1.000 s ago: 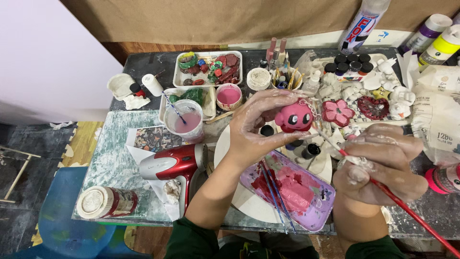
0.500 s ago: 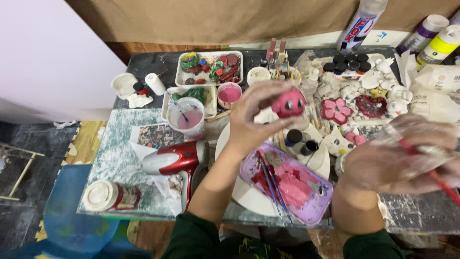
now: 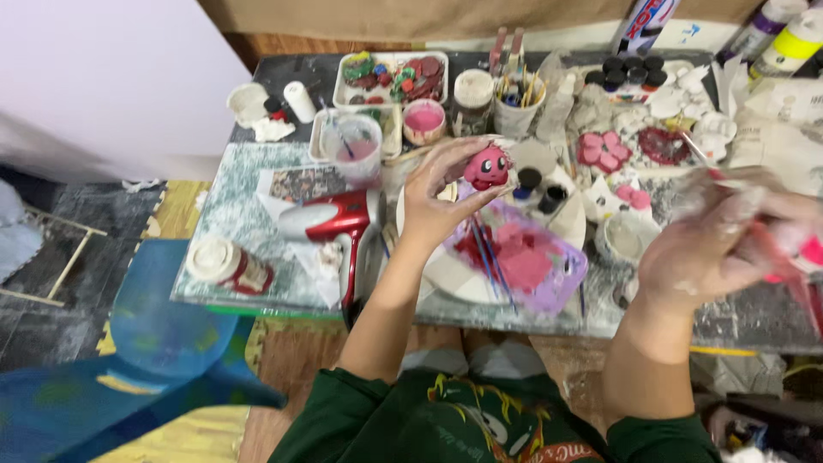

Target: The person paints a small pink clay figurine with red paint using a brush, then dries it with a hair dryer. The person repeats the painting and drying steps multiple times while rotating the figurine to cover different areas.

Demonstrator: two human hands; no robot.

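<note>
Pink water is sitting in a clear cup (image 3: 354, 147) far left on the bench (image 3: 249, 214). Left hand (image 3: 441, 197) is pinching a pink figurine (image 3: 487, 167). Right hand (image 3: 720, 240), blurred, is gripping a red brush (image 3: 784, 274).

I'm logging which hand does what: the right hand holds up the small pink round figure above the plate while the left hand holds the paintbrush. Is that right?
Not quite: the hands are swapped. In the head view, the left hand holds up the small pink round figure above the white plate, while the right hand, blurred, holds the paintbrush.
</note>
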